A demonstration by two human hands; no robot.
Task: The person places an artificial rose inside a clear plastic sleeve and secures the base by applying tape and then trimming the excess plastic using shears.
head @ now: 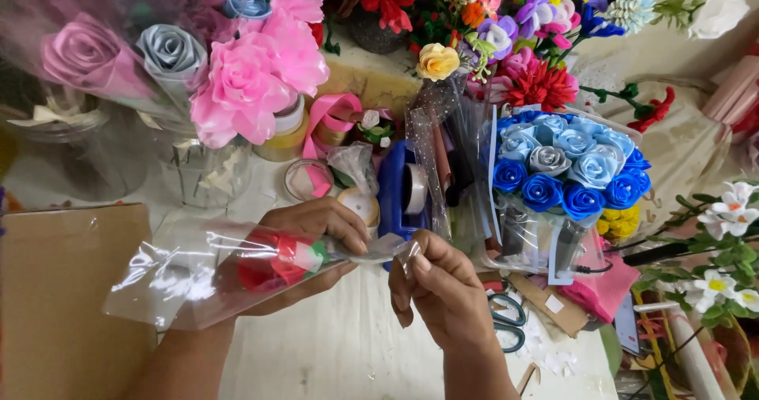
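A red rose (273,264) wrapped in a clear cellophane sleeve (178,277) is gripped around its neck by the left hand (316,234), fingers closed over the wrap. The sleeve's twisted end (387,247) is pinched between thumb and fingers of the right hand (443,293).

Landmark: blue tape dispenser (399,190). The rose is held just below and left of it, over the white table (348,352). A bouquet of blue roses (565,167) is seen right of the dispenser. Teal-handled scissors (506,321) lie below and right of it. Pink paper flowers (253,76) are up left, a cardboard sheet (63,297) far left.
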